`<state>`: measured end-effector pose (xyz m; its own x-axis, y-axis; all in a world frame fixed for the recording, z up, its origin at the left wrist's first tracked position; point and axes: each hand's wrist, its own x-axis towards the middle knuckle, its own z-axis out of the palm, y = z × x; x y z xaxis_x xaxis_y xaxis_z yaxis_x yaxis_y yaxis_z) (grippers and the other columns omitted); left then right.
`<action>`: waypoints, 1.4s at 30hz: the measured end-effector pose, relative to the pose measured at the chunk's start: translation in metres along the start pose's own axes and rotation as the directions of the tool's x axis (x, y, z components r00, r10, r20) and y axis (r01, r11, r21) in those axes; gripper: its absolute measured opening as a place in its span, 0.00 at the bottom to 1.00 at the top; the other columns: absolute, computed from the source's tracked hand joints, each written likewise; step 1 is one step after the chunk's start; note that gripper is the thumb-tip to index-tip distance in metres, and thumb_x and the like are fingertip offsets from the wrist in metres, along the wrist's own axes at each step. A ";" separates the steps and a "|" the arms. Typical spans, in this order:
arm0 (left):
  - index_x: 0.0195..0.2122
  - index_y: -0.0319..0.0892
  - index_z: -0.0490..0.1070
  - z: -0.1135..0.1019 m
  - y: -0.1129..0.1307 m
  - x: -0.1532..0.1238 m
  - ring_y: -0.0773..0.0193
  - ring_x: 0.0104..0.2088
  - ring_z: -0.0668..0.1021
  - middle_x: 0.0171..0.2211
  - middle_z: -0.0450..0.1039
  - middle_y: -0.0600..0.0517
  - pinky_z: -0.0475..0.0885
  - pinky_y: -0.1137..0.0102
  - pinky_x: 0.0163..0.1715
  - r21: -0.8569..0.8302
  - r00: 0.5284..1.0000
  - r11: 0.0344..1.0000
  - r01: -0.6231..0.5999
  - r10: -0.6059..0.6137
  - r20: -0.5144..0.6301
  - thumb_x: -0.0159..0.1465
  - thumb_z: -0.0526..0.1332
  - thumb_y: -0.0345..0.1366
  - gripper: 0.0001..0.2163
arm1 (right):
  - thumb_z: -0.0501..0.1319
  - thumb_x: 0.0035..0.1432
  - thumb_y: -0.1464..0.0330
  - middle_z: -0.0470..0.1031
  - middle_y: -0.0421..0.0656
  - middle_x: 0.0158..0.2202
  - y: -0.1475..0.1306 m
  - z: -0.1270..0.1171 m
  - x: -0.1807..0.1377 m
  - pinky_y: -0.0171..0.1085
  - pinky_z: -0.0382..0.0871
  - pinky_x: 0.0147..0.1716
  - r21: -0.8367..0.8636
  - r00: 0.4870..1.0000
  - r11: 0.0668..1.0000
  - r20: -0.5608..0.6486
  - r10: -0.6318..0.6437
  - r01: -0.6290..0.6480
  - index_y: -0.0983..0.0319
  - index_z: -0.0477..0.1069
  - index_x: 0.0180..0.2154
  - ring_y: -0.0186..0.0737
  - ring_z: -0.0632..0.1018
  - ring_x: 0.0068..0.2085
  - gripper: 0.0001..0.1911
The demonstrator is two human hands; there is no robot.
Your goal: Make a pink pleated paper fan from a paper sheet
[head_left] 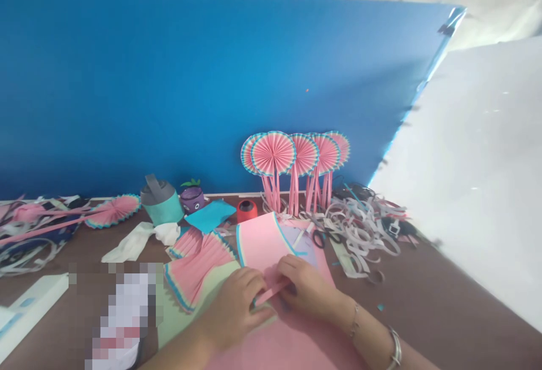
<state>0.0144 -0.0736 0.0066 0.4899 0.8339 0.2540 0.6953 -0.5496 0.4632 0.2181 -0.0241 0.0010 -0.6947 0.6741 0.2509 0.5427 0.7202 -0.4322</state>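
Note:
A pink paper sheet [260, 237] with blue edging curves up in front of me, its near end folded into a narrow strip. My left hand [237, 302] pinches the strip's left end between thumb and fingers. At the strip's other end, my right hand [307, 285] has its fingers closed on the same paper. Just left of the sheet lies a pleated pink paper fan piece [197, 271] with blue and pale edges, pinched in at its middle. Under my hands are a larger pink sheet [271, 347] and a light green sheet [169, 319].
Several finished round pink fans [273, 154] stand against the blue partition [190, 76]. Curled white paper strips [359, 229] and black-handled scissors [318, 239] lie at right. A teal-and-grey cup [163, 203], a purple pot [192, 199] and a red round object [247, 210] line the back.

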 end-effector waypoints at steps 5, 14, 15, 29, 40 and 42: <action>0.45 0.45 0.70 -0.006 -0.006 -0.001 0.60 0.42 0.74 0.40 0.74 0.49 0.69 0.62 0.45 0.128 0.996 0.988 -0.083 0.087 -0.026 0.68 0.50 0.29 0.11 | 0.58 0.52 0.78 0.69 0.42 0.31 0.003 0.004 0.000 0.36 0.59 0.33 -0.073 0.999 0.997 -0.027 -0.042 0.040 0.63 0.66 0.31 0.38 0.68 0.34 0.05; 0.40 0.43 0.71 -0.001 -0.008 -0.001 0.59 0.39 0.74 0.36 0.73 0.50 0.70 0.63 0.39 0.156 1.000 0.988 0.020 -0.021 0.004 0.66 0.50 0.27 0.10 | 0.55 0.58 0.76 0.72 0.43 0.32 -0.001 0.001 0.000 0.36 0.57 0.31 -0.244 0.997 0.970 0.076 0.017 0.002 0.63 0.70 0.33 0.38 0.71 0.33 0.06; 0.39 0.42 0.70 -0.001 -0.008 -0.001 0.59 0.39 0.74 0.35 0.74 0.50 0.70 0.63 0.39 0.129 0.999 0.991 0.038 -0.040 0.011 0.66 0.50 0.27 0.10 | 0.55 0.59 0.76 0.72 0.43 0.32 -0.001 0.000 0.000 0.35 0.58 0.31 -0.228 0.996 0.973 0.077 0.036 -0.017 0.63 0.70 0.33 0.37 0.71 0.32 0.07; 0.36 0.43 0.70 -0.001 -0.005 -0.001 0.58 0.42 0.73 0.40 0.72 0.48 0.70 0.62 0.42 0.172 0.983 0.984 -0.041 0.071 -0.169 0.63 0.49 0.21 0.13 | 0.55 0.59 0.77 0.71 0.43 0.35 -0.006 0.003 0.001 0.37 0.56 0.28 -0.326 0.998 0.945 0.058 0.034 -0.013 0.63 0.69 0.34 0.37 0.70 0.31 0.06; 0.35 0.41 0.69 0.003 -0.006 -0.006 0.59 0.36 0.75 0.33 0.74 0.50 0.71 0.64 0.38 0.325 0.995 0.945 -0.043 0.010 0.104 0.60 0.49 0.18 0.14 | 0.57 0.56 0.77 0.72 0.45 0.29 -0.011 0.005 0.000 0.39 0.51 0.28 -0.448 0.986 0.893 0.160 0.040 0.036 0.63 0.70 0.30 0.40 0.69 0.31 0.06; 0.36 0.41 0.70 0.002 -0.004 -0.007 0.58 0.37 0.76 0.34 0.75 0.50 0.71 0.63 0.39 0.336 0.990 0.941 -0.035 -0.013 0.140 0.59 0.50 0.18 0.14 | 0.57 0.55 0.77 0.73 0.46 0.31 -0.013 0.001 -0.001 0.39 0.51 0.27 -0.444 0.972 0.896 0.222 0.076 0.031 0.64 0.71 0.32 0.41 0.70 0.31 0.06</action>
<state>0.0090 -0.0773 0.0008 0.5494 0.8259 0.1263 0.8140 -0.5632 0.1422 0.2110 -0.0343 0.0058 -0.7389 0.6736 0.0193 0.6738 0.7389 0.0052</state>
